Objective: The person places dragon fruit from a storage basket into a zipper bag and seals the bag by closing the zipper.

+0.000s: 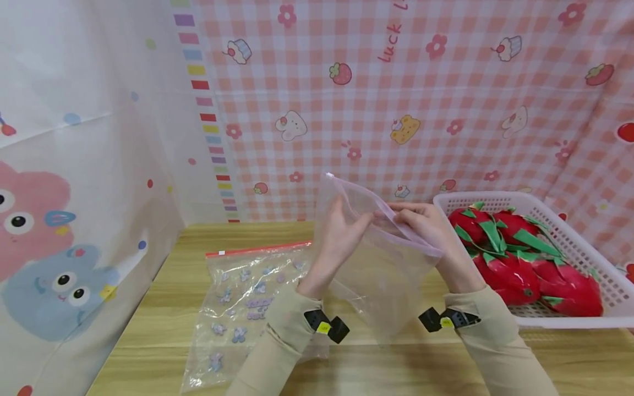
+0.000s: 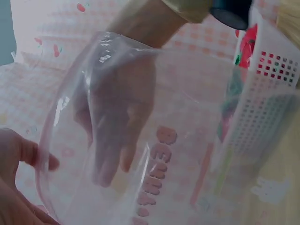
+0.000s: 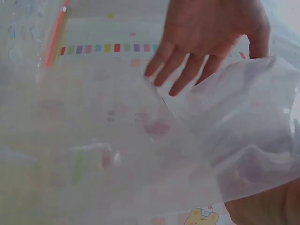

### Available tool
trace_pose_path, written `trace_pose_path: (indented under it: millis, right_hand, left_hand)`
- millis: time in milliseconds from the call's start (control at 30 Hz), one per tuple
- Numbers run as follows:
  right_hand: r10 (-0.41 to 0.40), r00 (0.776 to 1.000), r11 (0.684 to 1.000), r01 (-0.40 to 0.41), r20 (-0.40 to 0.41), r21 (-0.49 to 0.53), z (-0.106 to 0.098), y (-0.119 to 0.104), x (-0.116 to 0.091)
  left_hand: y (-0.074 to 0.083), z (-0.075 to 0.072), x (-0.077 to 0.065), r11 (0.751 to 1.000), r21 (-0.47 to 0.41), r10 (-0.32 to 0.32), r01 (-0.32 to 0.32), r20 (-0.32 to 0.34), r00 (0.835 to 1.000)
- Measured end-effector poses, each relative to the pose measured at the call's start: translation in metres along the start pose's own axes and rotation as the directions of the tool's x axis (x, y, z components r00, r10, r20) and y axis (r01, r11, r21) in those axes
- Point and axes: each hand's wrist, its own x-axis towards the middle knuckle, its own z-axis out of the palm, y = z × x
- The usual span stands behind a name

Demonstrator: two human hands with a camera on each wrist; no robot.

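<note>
A clear zip bag (image 1: 386, 275) with a pale purple zip strip hangs in the air between my two hands, its mouth spread apart. My left hand (image 1: 342, 231) is at the left of the mouth; its fingers stay straight and apart, and its thumb reaches over the edge in the left wrist view. My right hand (image 1: 428, 225) holds the purple strip between thumb and fingers at the right side. Through the film in the left wrist view, the right fingers look long and blurred; the film partly covers them.
A second clear zip bag (image 1: 238, 297) with a red zip strip and small printed figures lies flat at left on the wooden table (image 1: 148, 330). At right stands a white plastic basket (image 1: 559, 322) holding several red dragon fruits (image 1: 515, 275). Behind hangs a pink checked cloth (image 1: 371, 99).
</note>
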Motion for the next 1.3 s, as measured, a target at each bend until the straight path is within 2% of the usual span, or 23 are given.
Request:
trace_pose_path:
  millis: [100,167,233,300,400,500,533,633,733,800,867,933,1000,1067,1133,1233,1300]
  right_hand:
    - [0.005,1.0,0.991,-0.001,-0.029,0.133,0.004,0.001,-0.003]
    - [0.007,0.999,0.97,0.006,-0.053,0.245,0.007,0.002,-0.005]
    - [-0.013,0.998,0.918,0.035,-0.06,0.395,0.011,0.004,-0.006]
    - [-0.045,0.997,0.846,0.072,-0.063,0.528,0.016,0.004,-0.006]
    - [-0.086,0.994,0.742,0.113,-0.073,0.66,0.023,0.004,-0.007]
    - [-0.068,0.993,0.708,0.117,-0.098,0.696,0.029,0.004,-0.007]
    - [-0.059,0.993,0.715,0.115,-0.104,0.69,0.031,0.004,-0.006]
    - [-0.055,0.991,0.781,0.117,-0.119,0.613,0.036,0.008,-0.004]
    - [-0.077,0.987,0.87,0.134,-0.139,0.474,0.041,0.017,-0.001]
    - [-0.077,0.984,0.912,0.134,-0.159,0.388,0.043,0.025,0.001]
    - [-0.077,0.975,0.961,0.128,-0.209,0.246,0.044,0.032,0.003]
    - [-0.081,0.96,0.99,0.108,-0.267,0.088,0.043,0.04,0.005]
    - [-0.1,0.944,0.994,0.081,-0.314,-0.075,0.039,0.049,0.007]
    - [-0.104,0.939,0.983,0.047,-0.329,-0.178,0.035,0.058,0.009]
    - [-0.093,0.944,0.972,0.017,-0.316,-0.236,0.029,0.067,0.01]
    - [-0.049,0.954,0.959,-0.038,-0.295,-0.282,0.02,0.08,0.011]
    - [-0.038,0.957,0.946,-0.058,-0.287,-0.319,0.015,0.086,0.011]
  left_hand:
    - [0.004,-0.001,-0.001,0.999,-0.015,0.033,-0.033,-0.012,0.999]
    - [0.004,-0.002,-0.002,0.998,-0.008,0.06,-0.06,-0.032,0.998]
    - [0.006,-0.004,-0.004,0.997,0.006,0.075,-0.075,-0.045,0.996]
    - [0.008,-0.005,-0.005,0.995,0.005,0.098,-0.098,-0.053,0.994]
    - [0.014,-0.007,-0.007,0.991,0.027,0.133,-0.131,-0.056,0.99]
    - [0.019,-0.01,-0.005,0.974,0.112,0.203,-0.196,-0.059,0.977]
    - [0.02,-0.011,-0.004,0.965,0.154,0.224,-0.213,-0.057,0.973]
    - [0.02,-0.011,0.0,0.933,0.253,0.269,-0.255,-0.024,0.963]
    - [0.013,-0.007,0.001,0.925,0.273,0.261,-0.265,0.052,0.964]
    - [0.004,-0.003,0.001,0.922,0.279,0.252,-0.269,0.094,0.963]
    - [-0.006,0.0,0.0,0.917,0.285,0.262,-0.28,0.1,0.96]
    - [-0.015,0.002,0.001,0.905,0.31,0.282,-0.291,0.074,0.956]
    - [-0.024,0.001,0.003,0.903,0.318,0.288,-0.287,0.046,0.957]
    - [-0.033,-0.003,0.006,0.896,0.34,0.296,-0.285,0.019,0.955]
    - [-0.04,-0.009,0.008,0.898,0.348,0.29,-0.27,-0.008,0.957]
    - [-0.048,-0.019,0.012,0.887,0.376,0.308,-0.266,-0.054,0.95]
    - [-0.051,-0.023,0.014,0.885,0.386,0.306,-0.26,-0.062,0.95]
